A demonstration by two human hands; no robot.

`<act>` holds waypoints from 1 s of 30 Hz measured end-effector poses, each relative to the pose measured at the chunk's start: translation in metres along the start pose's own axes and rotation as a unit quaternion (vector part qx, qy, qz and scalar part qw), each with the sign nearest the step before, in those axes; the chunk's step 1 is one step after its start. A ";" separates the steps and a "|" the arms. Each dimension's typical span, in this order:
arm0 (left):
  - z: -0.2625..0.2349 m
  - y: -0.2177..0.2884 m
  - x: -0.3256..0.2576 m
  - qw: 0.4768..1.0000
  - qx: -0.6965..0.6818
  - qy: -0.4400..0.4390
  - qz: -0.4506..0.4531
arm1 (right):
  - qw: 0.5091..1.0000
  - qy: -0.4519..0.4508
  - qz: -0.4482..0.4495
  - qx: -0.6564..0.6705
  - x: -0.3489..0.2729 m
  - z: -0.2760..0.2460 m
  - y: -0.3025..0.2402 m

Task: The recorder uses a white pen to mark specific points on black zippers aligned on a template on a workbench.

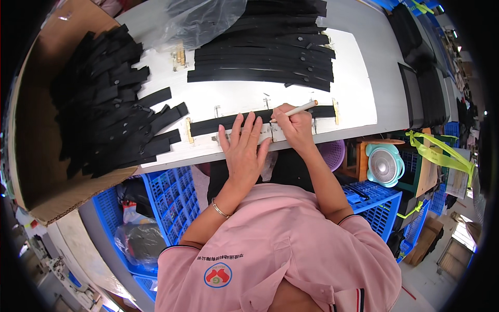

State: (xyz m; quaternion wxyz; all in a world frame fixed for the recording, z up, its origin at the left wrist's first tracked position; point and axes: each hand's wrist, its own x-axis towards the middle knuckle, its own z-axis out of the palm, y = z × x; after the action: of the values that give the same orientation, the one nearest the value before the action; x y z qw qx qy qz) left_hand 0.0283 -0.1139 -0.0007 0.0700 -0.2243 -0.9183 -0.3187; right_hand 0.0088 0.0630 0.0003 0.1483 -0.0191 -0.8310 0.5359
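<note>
A long black fabric strip (205,126) lies across a white board (358,78) at the table's near edge, between two yellowish tape marks. My left hand (241,145) rests flat with fingers spread, its fingertips on the strip. My right hand (295,129) is closed around a white pencil-like marker (302,108), tip down at the strip near its middle. Beyond them, a row of black strips (260,73) with small dark buttons lies side by side. To the left is a messy heap of similar strips (99,104).
An open cardboard box (36,151) stands around the heap's left side. Clear plastic (205,23) covers some far strips. Below the table are blue crates (176,197), a purple basket (332,154) and a turquoise fan (384,165). Black stacks (426,78) stand at right.
</note>
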 end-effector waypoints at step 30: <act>0.050 0.059 0.059 0.987 -0.138 0.033 0.073 | 0.990 0.113 0.071 0.052 -0.005 -0.084 0.039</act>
State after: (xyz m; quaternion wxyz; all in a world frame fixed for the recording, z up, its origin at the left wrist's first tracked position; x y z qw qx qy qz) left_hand 0.0036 -0.0207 0.0086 0.0920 -0.2876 -0.8437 -0.4439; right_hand 0.0306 0.1525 -0.0037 0.2042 -0.1306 -0.7761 0.5821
